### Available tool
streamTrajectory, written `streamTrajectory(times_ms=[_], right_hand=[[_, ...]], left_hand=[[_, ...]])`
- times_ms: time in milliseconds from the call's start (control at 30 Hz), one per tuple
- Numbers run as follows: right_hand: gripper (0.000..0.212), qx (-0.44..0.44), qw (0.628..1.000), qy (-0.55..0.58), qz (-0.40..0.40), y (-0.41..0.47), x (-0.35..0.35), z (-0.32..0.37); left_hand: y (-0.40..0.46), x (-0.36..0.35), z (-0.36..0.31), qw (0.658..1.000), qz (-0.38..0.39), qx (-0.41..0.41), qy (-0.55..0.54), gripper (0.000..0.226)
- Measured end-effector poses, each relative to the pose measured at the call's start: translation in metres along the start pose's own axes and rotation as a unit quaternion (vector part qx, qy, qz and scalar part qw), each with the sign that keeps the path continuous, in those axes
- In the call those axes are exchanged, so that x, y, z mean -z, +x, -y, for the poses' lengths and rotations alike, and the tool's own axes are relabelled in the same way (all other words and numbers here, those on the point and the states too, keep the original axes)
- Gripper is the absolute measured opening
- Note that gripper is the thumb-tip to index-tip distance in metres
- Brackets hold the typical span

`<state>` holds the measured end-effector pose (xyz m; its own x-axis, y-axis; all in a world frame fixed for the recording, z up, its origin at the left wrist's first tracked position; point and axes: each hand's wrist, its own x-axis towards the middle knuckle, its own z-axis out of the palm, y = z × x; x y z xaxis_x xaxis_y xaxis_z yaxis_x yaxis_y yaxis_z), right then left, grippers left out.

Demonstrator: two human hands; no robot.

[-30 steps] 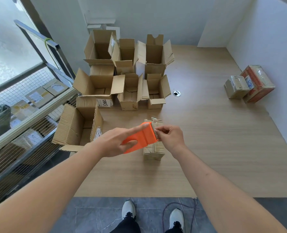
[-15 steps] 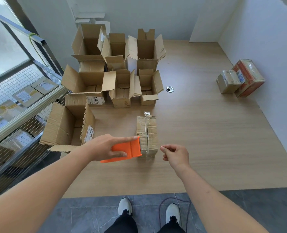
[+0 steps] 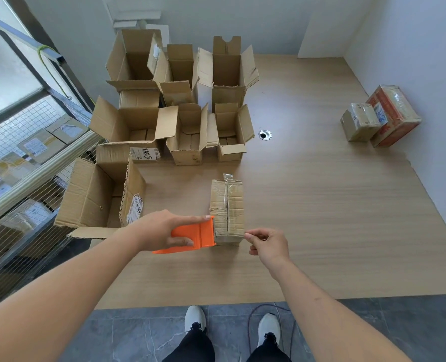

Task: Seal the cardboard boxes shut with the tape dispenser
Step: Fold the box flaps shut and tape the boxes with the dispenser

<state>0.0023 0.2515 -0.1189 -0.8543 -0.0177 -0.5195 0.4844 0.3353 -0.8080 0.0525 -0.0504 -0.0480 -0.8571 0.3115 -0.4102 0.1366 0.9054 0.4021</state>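
Closed box (image 3: 227, 209) on the table (image 3: 321, 231), near edge: left hand (image 3: 162, 229) grips the orange tape dispenser (image 3: 195, 237) against it; right hand (image 3: 267, 245) pinches the tape end, which may wrinkle or self-stick if tension slackens.

box labels (image 3: 145, 154) unreadable, tape roll hidden

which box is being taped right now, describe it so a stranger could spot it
On the wooden table, look at the near edge, in front of the cluster of open boxes. The small closed box stands alone between the left hand with the orange tape dispenser and the right hand; its flaps are shut.
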Motion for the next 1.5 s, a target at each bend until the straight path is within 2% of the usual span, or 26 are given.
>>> streamTrajectory(times_ms=[200,333,400,467,533,633,700,767,967,1267,1500], right_hand=[[0.008,-0.028,0.999,0.01,0.034,0.009,0.001,-0.003],[0.035,-0.053,0.998,0.015,0.041,0.019,0.005,-0.009],[0.036,-0.038,0.999,-0.014,0.022,0.02,0.006,-0.008],[0.033,0.051,0.996,-0.077,-0.012,0.022,0.007,-0.008],[0.031,0.18,0.972,-0.148,-0.01,0.019,0.009,-0.006],[0.021,0.331,0.919,-0.209,0.056,0.011,0.006,0.002],[0.022,0.365,0.892,-0.244,0.107,0.009,-0.005,0.006],[0.026,0.351,0.885,-0.281,0.122,0.008,-0.019,0.006],[0.029,0.307,0.885,-0.344,0.063,0.006,-0.035,0.007],[0.031,0.353,0.826,-0.436,0.05,0.005,-0.045,0.015],[0.034,0.353,0.803,-0.478,0.045,0.008,-0.046,0.017]], left_hand=[[0.005,0.004,0.0,1.0,0.007,-0.002,0.003,0.071],[0.008,0.004,0.001,1.0,0.011,-0.001,0.008,0.071],[0.008,0.003,0.001,1.0,0.013,0.002,0.011,0.072],[0.009,0.002,0.001,1.0,0.012,0.003,0.01,0.072],[0.01,0.002,0.002,1.0,0.012,0.001,0.004,0.072],[0.012,0.003,0.0,1.0,0.014,0.001,0.003,0.072],[0.012,0.004,-0.003,1.0,0.009,0.004,0.004,0.072],[0.01,0.005,-0.007,1.0,0.006,0.008,0.006,0.072],[0.002,-0.002,-0.007,0.999,-0.008,0.018,-0.025,0.071],[-0.011,-0.01,0.003,0.993,-0.024,0.033,-0.108,0.072],[-0.023,-0.005,0.013,0.994,0.011,0.045,-0.101,0.072]])
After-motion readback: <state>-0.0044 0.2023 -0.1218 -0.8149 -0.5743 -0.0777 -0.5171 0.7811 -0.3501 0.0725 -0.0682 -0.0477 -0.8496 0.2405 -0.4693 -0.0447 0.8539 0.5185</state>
